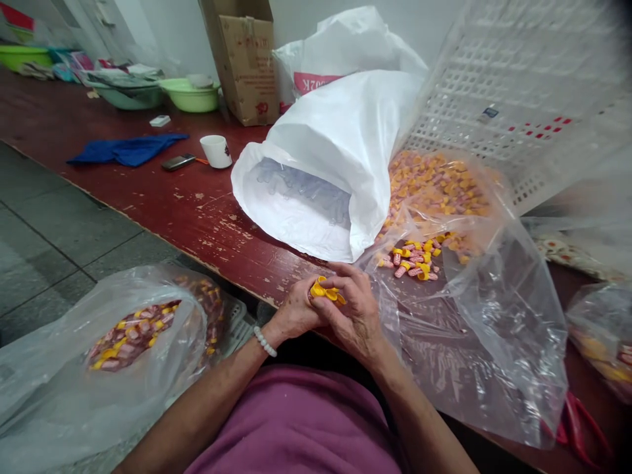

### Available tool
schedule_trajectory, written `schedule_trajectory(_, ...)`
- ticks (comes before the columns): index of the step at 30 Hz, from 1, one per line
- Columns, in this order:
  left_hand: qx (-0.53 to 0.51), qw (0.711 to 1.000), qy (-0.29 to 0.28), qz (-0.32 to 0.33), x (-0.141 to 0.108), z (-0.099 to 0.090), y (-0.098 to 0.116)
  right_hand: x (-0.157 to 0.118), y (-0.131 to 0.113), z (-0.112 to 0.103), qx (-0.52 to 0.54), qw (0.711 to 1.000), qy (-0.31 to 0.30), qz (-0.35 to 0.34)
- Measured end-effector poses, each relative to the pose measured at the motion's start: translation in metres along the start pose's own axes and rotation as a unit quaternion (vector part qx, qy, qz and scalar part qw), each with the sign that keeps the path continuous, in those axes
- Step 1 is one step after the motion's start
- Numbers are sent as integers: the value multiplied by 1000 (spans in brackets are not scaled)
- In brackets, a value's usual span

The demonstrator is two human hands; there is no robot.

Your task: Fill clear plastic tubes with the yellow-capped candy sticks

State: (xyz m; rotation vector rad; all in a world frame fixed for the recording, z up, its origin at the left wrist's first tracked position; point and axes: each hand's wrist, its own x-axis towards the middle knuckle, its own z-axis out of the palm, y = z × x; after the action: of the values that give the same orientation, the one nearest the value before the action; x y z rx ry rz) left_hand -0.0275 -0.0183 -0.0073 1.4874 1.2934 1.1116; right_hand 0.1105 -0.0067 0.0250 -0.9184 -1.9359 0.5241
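Observation:
Close together over the table's front edge, both my hands are closed around a few small yellow plastic pieces (pixel 326 290) with ring-like ends. My left hand (pixel 300 308), with a white bead bracelet (pixel 265 342) at the wrist, cups them from the left. My right hand (pixel 356 309) has its thumb and fingers curled over them from the right. Just beyond my right hand, a clear plastic bag (pixel 469 349) lies open with yellow-and-pink pieces (pixel 412 257) at its mouth. An open white woven sack (pixel 340 138) lies directly in front of my hands. Its visible inside shows a grey liner.
At lower left, another clear bag (pixel 162 388) holds yellow-and-pink pieces. A white perforated basket (pixel 494 99) leans at the right, near red-handled scissors (pixel 580 428). Further along the red table (pixel 197 210) are a white mug (pixel 216 151), a phone (pixel 178 162), blue cloth (pixel 128 151) and a cardboard box (pixel 249 72).

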Motion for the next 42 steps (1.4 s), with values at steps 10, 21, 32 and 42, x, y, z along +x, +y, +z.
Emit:
schedule_trajectory(10,-101,995,6,-20,1,-1,1,0,-3,2,-75,990,-107,-46)
schedule_trajectory(21,-350,920,-5,-177,-7,-9,-4,-4,15,-2,-112,980,-143,-86)
schedule_trajectory(32,-458,865,-9,-205,-9,-7,-12,0,15,37,-111,962,-163,-191)
schedule_trajectory(42,-466,855,78,-213,-47,-52,-17,2,-9,78,-47,950,-222,-216)
